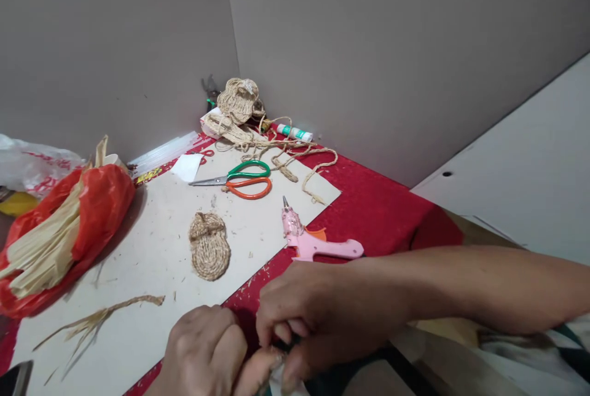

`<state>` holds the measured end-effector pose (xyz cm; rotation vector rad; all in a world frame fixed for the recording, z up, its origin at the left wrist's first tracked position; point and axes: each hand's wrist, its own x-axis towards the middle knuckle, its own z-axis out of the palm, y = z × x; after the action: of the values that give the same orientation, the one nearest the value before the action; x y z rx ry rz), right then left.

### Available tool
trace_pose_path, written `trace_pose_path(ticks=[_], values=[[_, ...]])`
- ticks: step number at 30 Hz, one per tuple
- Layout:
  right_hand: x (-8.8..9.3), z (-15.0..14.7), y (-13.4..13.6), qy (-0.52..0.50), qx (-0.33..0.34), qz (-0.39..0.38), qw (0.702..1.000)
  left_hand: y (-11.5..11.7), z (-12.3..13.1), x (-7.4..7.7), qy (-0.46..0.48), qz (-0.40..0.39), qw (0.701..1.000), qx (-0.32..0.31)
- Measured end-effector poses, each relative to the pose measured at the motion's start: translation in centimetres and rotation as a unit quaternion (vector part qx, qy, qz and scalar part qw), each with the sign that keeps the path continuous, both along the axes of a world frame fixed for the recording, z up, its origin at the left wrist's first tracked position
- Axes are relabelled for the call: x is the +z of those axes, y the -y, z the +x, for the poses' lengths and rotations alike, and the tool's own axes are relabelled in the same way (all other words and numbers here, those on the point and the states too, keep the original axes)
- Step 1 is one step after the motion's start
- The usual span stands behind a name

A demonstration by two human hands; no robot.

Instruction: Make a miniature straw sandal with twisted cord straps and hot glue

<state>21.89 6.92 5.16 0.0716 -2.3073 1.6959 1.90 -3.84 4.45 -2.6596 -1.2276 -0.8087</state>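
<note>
At the near edge of the table, my left hand [203, 350] is closed, its thumb reaching toward my right hand [322, 307]. My right hand is closed too, with curled fingers and its thumb close to the left thumb. A bit of whitish material shows between the thumbs, too hidden to name. Just beyond my right hand lies a pink glue gun [299, 233] with an orange trigger, its nozzle pointing away. A small woven straw slipper [209, 251] rests on the pale board [157, 224], beyond my left hand. Scissors [246, 181] with one green and one orange handle lie farther back.
A red bag [108, 199] holding dry husk strips [50, 242] stands at the left. Frayed fibre [115, 310] lies on the board. Braided cord [235, 128], pliers [211, 91] and a white-green tube [295, 133] sit in the back corner. Grey walls [322, 45] enclose the red-covered table [369, 199].
</note>
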Motion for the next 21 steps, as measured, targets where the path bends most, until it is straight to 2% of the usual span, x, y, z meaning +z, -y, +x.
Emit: trace_pose_path(ticks=[3, 7, 11, 15, 21], values=[[-1.3, -0.5, 0.7, -0.001, 0.005, -0.062, 0.998, 0.8, -0.1, -0.2, -0.001, 0.011, 1.000, 0.015], [-2.1, -1.0, 0.8, 0.050, 0.006, -0.172, 0.984, 1.5, -0.4, -0.2, -0.002, 0.014, 0.999, 0.034], [-2.8, -1.4, 0.9, 0.063, 0.024, -0.214, 0.974, 1.5, -0.6, 0.0, -0.004, 0.003, 1.000, 0.029], [-3.7, -1.6, 1.2, 0.112, 0.046, -0.288, 0.950, 1.4, -0.6, -0.4, 0.000, 0.008, 1.000, 0.022], [-4.6, -1.6, 2.0, 0.131, 0.068, -0.295, 0.944, 1.6, -0.7, -1.6, 0.020, -0.008, 1.000, 0.005]])
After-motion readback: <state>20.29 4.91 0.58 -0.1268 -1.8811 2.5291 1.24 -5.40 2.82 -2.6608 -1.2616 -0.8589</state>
